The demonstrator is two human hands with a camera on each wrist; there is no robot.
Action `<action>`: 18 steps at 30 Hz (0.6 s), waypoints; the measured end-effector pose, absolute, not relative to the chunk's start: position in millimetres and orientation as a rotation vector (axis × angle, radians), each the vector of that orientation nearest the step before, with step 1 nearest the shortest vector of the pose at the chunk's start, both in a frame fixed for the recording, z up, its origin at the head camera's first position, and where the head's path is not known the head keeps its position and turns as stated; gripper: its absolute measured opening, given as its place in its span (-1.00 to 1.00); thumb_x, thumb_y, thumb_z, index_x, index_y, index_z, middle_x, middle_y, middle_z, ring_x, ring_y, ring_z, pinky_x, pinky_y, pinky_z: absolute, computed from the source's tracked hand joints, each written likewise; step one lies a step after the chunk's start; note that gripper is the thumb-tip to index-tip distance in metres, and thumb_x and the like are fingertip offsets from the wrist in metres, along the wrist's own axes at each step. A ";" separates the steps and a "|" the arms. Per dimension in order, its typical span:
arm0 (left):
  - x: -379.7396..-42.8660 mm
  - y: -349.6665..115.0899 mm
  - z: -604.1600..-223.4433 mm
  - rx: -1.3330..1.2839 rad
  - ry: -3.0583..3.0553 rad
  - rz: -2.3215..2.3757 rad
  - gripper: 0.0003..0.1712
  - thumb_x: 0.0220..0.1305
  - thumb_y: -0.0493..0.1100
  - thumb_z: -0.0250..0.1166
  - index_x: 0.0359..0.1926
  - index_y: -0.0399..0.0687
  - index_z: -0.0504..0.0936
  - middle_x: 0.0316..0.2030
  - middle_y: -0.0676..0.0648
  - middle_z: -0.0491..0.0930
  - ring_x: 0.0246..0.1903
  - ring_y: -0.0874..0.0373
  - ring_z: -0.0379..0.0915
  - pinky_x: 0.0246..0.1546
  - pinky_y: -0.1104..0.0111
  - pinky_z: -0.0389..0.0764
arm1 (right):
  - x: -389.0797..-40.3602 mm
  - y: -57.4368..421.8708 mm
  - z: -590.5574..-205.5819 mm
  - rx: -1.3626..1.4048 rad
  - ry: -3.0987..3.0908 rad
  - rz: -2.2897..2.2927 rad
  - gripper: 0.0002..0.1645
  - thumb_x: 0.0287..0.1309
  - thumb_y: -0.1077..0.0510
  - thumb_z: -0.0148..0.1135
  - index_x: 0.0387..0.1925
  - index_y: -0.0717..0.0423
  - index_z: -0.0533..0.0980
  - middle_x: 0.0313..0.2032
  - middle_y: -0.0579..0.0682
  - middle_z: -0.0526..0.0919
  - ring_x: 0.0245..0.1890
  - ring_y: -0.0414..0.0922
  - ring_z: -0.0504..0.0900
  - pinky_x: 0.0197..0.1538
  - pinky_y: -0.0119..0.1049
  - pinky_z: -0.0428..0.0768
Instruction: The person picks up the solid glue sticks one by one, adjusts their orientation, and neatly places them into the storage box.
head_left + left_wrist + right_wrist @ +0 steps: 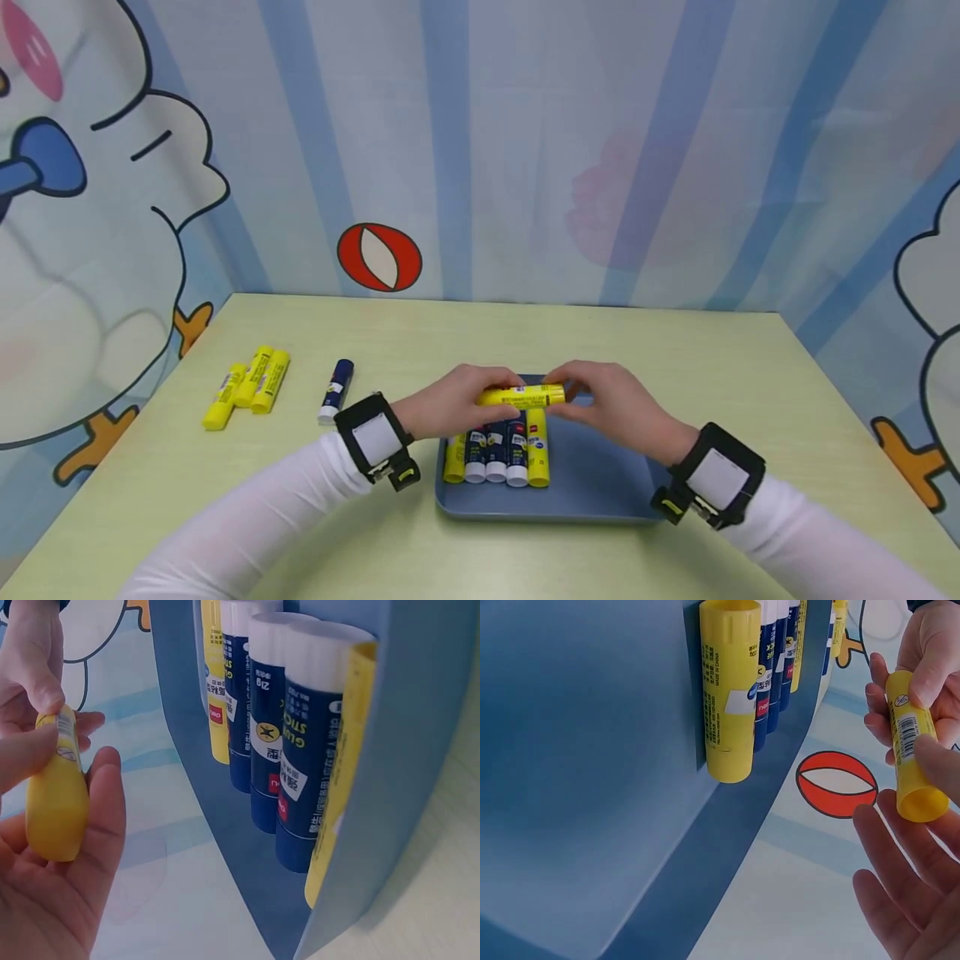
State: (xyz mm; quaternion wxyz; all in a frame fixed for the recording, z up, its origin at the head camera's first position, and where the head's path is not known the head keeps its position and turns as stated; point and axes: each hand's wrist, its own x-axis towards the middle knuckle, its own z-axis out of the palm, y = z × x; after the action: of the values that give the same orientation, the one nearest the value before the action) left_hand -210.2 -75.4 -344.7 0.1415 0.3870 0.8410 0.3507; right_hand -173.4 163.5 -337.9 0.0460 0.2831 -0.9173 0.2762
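A yellow glue stick point(525, 396) lies sideways between the two hands, over the back part of a blue-grey tray point(600, 475). My left hand point(457, 402) grips its left end with the thumb and fingers. At the other end, my right hand point(618, 408) pinches it between thumb and fingers; in the right wrist view some fingers spread away from the glue stick point(911, 746). Below the hands, a row in the tray's left half has a yellow glue stick point(454, 458) and another yellow one point(537, 450) at its ends, with dark blue glue sticks point(496, 454) between them.
On the table's left side lie three yellow glue sticks point(251, 385) close together. A dark blue glue stick with a white end point(336, 390) lies between them and the left wrist. A striped curtain point(510, 167) hangs behind the pale table point(675, 342).
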 end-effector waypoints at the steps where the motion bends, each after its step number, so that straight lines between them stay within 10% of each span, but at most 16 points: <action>1: -210.3 -75.2 -345.1 1.124 2.427 1.007 -0.64 0.37 -0.13 0.24 0.13 -0.11 0.52 -0.16 0.05 0.59 -0.25 0.21 0.49 -0.16 0.44 0.54 | -173.4 163.5 -338.2 0.860 -2.800 0.827 -0.65 0.06 0.16 0.44 -0.07 0.10 0.60 -0.20 -0.10 0.65 -0.31 -0.21 0.59 -0.18 -0.25 0.59; 18: -223.6 -134.6 -364.4 0.603 2.798 1.109 -0.61 0.33 0.08 0.26 -0.01 -0.09 0.55 -0.21 -0.03 0.59 -0.32 0.12 0.49 -0.36 0.33 0.53 | -151.9 205.9 -338.0 0.497 -2.776 0.583 -0.70 -0.03 0.06 0.51 -0.28 0.11 0.64 -0.49 -0.12 0.60 -0.59 -0.25 0.40 -0.56 -0.35 0.39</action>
State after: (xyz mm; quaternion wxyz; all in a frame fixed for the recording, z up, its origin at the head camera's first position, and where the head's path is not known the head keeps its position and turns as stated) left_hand -223.6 -134.6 -364.4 0.0358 0.1963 0.9109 0.3611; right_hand -151.9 205.9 -338.0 0.1303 0.1712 -0.9557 0.2008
